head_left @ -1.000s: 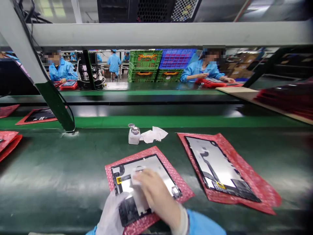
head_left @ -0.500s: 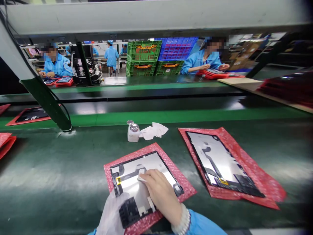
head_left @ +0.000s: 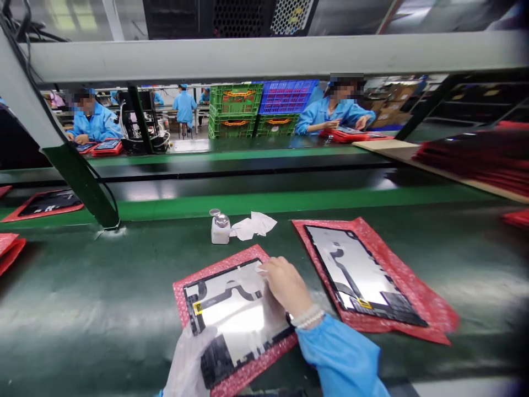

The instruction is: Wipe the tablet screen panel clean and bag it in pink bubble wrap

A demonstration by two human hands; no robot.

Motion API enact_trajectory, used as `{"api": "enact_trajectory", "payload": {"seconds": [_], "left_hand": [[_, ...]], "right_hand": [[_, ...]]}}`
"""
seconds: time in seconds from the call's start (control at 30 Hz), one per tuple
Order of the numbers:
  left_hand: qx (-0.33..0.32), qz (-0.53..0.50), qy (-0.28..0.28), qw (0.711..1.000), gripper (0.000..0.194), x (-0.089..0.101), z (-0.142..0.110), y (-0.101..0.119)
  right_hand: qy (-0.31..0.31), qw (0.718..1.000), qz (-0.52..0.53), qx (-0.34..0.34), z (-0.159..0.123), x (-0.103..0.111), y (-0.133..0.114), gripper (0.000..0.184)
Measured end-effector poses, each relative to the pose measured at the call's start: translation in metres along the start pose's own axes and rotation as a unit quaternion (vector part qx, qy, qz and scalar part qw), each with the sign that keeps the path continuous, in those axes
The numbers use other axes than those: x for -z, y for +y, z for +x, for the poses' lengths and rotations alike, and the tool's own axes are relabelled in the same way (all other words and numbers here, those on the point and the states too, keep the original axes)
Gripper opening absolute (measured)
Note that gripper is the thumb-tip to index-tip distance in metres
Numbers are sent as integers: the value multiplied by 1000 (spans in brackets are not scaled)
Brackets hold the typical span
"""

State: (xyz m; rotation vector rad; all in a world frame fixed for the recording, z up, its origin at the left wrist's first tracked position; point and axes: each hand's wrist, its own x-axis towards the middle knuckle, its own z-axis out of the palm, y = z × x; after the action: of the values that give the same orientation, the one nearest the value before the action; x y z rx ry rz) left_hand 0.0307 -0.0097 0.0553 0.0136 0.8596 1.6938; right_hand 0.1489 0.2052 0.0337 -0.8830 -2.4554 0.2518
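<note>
The tablet back panel (head_left: 235,314) lies on a red bubble-wrap sheet (head_left: 185,284) beneath my fingers; my right hand (head_left: 285,284) presses a small white wipe (head_left: 261,270) against its far edge, fingers curled; my gloved left hand (head_left: 188,364) rests flat on its near corner, fingers spread; a solvent dispenser bottle (head_left: 220,230) stands beyond my fingertips.
</note>
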Motion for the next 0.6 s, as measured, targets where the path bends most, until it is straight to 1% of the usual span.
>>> {"api": "enact_trajectory", "payload": {"seconds": [0.03, 0.07, 0.1, 0.13, 0.17, 0.2, 0.23, 0.27, 0.3, 0.33, 0.37, 0.4, 0.43, 0.47, 0.5, 0.53, 0.57, 0.6], "left_hand": [[-16, 39, 11, 999, 53, 2, -1, 1], [-37, 86, 26, 995, 48, 6, -2, 2], [-62, 137, 42, 988, 41, 10, -3, 4], [-89, 188, 62, 976, 35, 16, -4, 7], [-111, 225, 86, 964, 31, 22, -5, 10], [-140, 262, 98, 950, 29, 27, -5, 14], [-174, 297, 89, 935, 28, 32, -5, 19], [-208, 328, 61, 919, 27, 35, -5, 24], [-243, 371, 16, 896, 25, 38, -3, 29], [-273, 428, -42, 860, 24, 39, -1, 33], [-295, 494, -105, 811, 25, 40, 1, 36], [-307, 554, -152, 759, 28, 39, 3, 38], [-314, 597, -166, 720, 33, 38, 5, 37], [-327, 622, -149, 695, 39, 37, 7, 34], [-338, 620, -103, 701, 43, 35, 8, 30], [-339, 581, -36, 739, 47, 32, 8, 24], [-323, 515, 28, 794, 52, 30, 7, 18], [-275, 426, 69, 859, 56, 27, 6, 11]], "right_hand": [[24, 999, 35, -24, -2, 9, 9, 21], [63, 993, 85, -54, -6, 18, 17, 20], [114, 978, 144, -95, -10, 28, 22, 18], [179, 951, 208, -144, -15, 37, 27, 18], [247, 908, 276, -194, -20, 46, 30, 21], [307, 855, 344, -236, -26, 53, 32, 24], [350, 800, 410, -266, -31, 59, 34, 28], [372, 751, 468, -280, -35, 64, 35, 30], [377, 715, 515, -285, -39, 66, 35, 31], [372, 696, 544, -285, -43, 66, 34, 32], [361, 694, 554, -286, -45, 65, 33, 33], [347, 709, 543, -287, -48, 60, 30, 33], [323, 740, 517, -283, -50, 54, 27, 33], [286, 785, 479, -270, -51, 47, 24, 32], [237, 836, 431, -243, -52, 38, 22, 30], [184, 884, 377, -206, -52, 29, 20, 27], [137, 923, 319, -165, -51, 20, 18, 26], [103, 951, 263, -127, -51, 13, 16, 26]]}}
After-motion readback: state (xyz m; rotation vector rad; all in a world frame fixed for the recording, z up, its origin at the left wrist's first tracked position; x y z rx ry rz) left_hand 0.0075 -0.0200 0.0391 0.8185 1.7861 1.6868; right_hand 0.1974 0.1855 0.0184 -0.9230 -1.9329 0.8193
